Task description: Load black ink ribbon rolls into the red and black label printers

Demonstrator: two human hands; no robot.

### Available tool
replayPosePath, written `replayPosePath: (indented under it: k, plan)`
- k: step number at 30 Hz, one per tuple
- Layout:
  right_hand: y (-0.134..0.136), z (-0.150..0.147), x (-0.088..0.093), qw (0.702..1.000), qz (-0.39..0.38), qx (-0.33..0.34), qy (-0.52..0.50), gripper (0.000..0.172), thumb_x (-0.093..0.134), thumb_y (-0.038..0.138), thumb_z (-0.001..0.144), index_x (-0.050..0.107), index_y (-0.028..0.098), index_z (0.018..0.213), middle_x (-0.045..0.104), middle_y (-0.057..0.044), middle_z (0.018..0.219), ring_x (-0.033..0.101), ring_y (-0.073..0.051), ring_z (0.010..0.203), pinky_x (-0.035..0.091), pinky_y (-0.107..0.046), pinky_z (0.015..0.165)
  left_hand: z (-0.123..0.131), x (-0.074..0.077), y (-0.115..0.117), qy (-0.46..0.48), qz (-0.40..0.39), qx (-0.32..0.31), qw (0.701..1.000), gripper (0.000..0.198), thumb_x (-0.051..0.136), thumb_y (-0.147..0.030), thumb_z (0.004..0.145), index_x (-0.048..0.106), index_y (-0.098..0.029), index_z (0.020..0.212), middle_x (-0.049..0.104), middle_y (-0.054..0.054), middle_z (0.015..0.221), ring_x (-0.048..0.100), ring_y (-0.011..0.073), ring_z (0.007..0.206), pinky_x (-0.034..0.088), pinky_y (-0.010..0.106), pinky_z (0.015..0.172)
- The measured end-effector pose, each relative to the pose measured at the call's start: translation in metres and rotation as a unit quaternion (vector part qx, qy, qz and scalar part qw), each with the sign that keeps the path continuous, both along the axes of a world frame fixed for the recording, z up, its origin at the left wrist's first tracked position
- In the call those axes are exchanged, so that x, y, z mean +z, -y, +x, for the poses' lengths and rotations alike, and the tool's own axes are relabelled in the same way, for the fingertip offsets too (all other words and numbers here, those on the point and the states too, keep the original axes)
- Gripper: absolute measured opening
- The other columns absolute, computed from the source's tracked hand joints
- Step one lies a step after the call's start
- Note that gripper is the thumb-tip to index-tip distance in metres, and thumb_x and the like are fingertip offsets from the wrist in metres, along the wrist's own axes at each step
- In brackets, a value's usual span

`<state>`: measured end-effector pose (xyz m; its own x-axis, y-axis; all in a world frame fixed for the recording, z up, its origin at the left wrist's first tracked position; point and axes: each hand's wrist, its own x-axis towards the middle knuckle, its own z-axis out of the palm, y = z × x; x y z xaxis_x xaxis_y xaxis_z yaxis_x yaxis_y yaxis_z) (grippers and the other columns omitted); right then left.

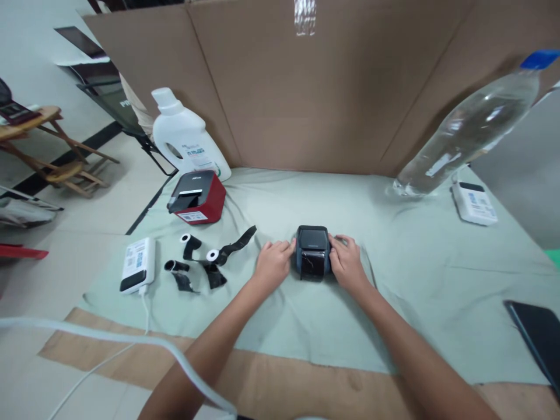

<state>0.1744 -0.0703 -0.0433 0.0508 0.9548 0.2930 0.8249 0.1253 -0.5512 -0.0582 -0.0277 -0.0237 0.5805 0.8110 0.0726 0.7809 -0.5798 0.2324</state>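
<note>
A small dark device that looks like a portable printer (312, 239) rests on the green cloth in front of me. A glossy black strip (313, 263) lies over its near side. My left hand (275, 262) presses curled fingers to its left side. On the opposite side, my right hand (347, 259) grips it with thumb and fingers, so the device sits between both hands. Left of my left hand lie short rolls of black film, one with a white core (213, 256) and a loose tail, another (189, 240) behind it, and a curled black-and-clear piece (179, 268).
A red and black printer (199, 198) stands at the back left before a white jug (186, 137). White power banks lie left (139, 263) and right (475, 203). A water bottle (472, 128) leans against the cardboard (306, 99). A phone (536, 335) lies near right; a white cable (109, 335) crosses the front.
</note>
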Motion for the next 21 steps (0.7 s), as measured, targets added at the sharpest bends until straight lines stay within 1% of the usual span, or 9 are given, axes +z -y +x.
replayPosePath:
  k: [4, 9, 13, 16, 21]
  plan:
    - [0.0006, 0.0, -0.0003, 1.0, -0.003, 0.004, 0.005, 0.051, 0.032, 0.026, 0.1, 0.064, 0.012, 0.136, 0.07, -0.014, 0.13, 0.05, -0.032, 0.125, 0.041, -0.052, 0.102, -0.0003, 0.0008, -0.0026, -0.027, 0.0, -0.008, 1.0, 0.059, 0.041, -0.005, 0.089, 0.053, -0.014, 0.145, 0.069, 0.009, 0.103, 0.064, 0.0234, 0.098, 0.04, 0.04, 0.082]
    - [0.0002, -0.0002, -0.0005, 1.0, -0.007, -0.001, 0.002, 0.051, 0.032, 0.026, 0.099, 0.063, 0.011, 0.138, 0.071, -0.015, 0.127, 0.052, -0.032, 0.123, 0.041, -0.052, 0.1, -0.0007, -0.0023, -0.0011, -0.023, 0.005, -0.002, 1.0, 0.058, 0.04, -0.006, 0.09, 0.051, -0.015, 0.147, 0.07, 0.009, 0.104, 0.064, 0.0234, 0.099, 0.04, 0.04, 0.083]
    - [-0.0002, -0.0006, -0.0008, 1.0, 0.002, -0.003, -0.007, 0.05, 0.034, 0.026, 0.099, 0.064, 0.013, 0.137, 0.072, -0.014, 0.125, 0.053, -0.033, 0.123, 0.042, -0.054, 0.1, 0.0004, -0.0037, 0.0014, -0.012, 0.0, 0.009, 1.0, 0.058, 0.039, -0.007, 0.092, 0.051, -0.016, 0.148, 0.07, 0.01, 0.106, 0.064, 0.0235, 0.099, 0.04, 0.04, 0.085]
    - [0.0013, 0.0004, 0.0011, 0.999, 0.029, -0.001, -0.023, 0.047, 0.038, 0.025, 0.098, 0.066, 0.016, 0.134, 0.073, -0.012, 0.123, 0.055, -0.031, 0.118, 0.044, -0.053, 0.1, -0.0005, -0.0045, 0.0022, 0.033, -0.028, 0.027, 0.999, 0.055, 0.037, -0.011, 0.096, 0.051, -0.018, 0.148, 0.07, 0.009, 0.109, 0.064, 0.0233, 0.101, 0.042, 0.039, 0.087]
    - [0.0039, 0.0056, 0.0029, 0.991, 0.121, 0.013, -0.059, 0.038, 0.047, 0.025, 0.096, 0.074, 0.019, 0.121, 0.074, -0.01, 0.121, 0.056, -0.027, 0.11, 0.047, -0.047, 0.102, -0.0047, -0.0035, 0.0011, 0.143, -0.102, 0.034, 0.984, 0.049, 0.035, -0.025, 0.103, 0.049, -0.024, 0.15, 0.069, 0.008, 0.116, 0.063, 0.0222, 0.107, 0.042, 0.038, 0.097]
